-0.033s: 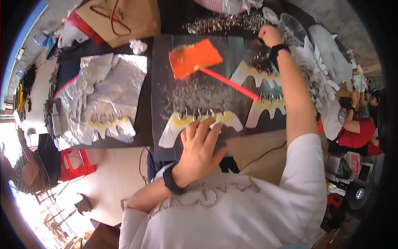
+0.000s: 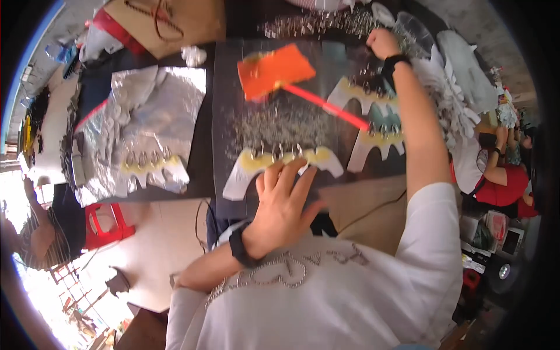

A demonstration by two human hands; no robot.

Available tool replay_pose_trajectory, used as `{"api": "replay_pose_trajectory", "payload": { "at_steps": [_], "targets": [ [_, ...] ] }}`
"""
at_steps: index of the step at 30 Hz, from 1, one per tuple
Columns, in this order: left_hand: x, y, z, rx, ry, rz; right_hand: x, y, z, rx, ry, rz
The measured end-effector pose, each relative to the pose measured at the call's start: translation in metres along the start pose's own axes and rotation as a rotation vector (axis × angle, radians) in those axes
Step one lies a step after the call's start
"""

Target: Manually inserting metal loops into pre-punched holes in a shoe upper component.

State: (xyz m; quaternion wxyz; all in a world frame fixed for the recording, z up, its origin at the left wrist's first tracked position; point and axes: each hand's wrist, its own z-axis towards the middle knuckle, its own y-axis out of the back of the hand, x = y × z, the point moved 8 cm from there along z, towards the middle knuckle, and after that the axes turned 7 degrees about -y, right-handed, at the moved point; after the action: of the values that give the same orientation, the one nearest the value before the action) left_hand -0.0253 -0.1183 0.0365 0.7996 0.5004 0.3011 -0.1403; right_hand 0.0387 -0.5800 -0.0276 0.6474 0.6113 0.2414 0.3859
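My left hand (image 2: 280,201) lies with fingers spread on the lower edge of a white scalloped piece (image 2: 239,181) with a yellowish coated band. Several metal rings stand along that band. Far right, my right hand (image 2: 384,44) is at the end of a heap of small metal rings (image 2: 321,24), its fingers curled in; whatever they hold, if anything, is hidden. An orange spatula-like sheet (image 2: 277,73) with a red stick handle (image 2: 326,106) lies beyond the left hand. Its handle end touches another white scalloped piece (image 2: 361,149) with rings.
A silvery foil sheet (image 2: 175,105) at left carries white pieces and a ringed piece (image 2: 151,172). Small clear bits (image 2: 280,128) are scattered mid-table. A brown paper bag (image 2: 192,23) stands far left, a clear plastic tub (image 2: 414,32) far right. White pieces (image 2: 449,111) pile beside my right arm.
The whole table has shifted slightly upward in the picture. Both hands keep nearly the same places over the things there.
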Motion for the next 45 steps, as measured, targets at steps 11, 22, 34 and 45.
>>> {"api": "replay_pose_trajectory", "payload": {
  "at_steps": [11, 22, 34, 45],
  "targets": [
    [-0.018, -0.029, -0.006, 0.078, -0.122, -0.094, 0.026, 0.081, -0.092, 0.255, -0.237, 0.875],
    [-0.013, -0.044, -0.004, 0.088, -0.09, 0.069, 0.205, 0.035, -0.232, 0.622, 0.289, 0.722],
    [-0.01, -0.047, -0.005, 0.123, -0.09, 0.069, 0.22, 0.026, -0.236, 0.445, 0.436, 0.544],
    [-0.009, -0.044, 0.002, 0.102, -0.118, 0.163, 0.219, 0.027, -0.236, 0.371, 0.458, 0.529]
  ]
}}
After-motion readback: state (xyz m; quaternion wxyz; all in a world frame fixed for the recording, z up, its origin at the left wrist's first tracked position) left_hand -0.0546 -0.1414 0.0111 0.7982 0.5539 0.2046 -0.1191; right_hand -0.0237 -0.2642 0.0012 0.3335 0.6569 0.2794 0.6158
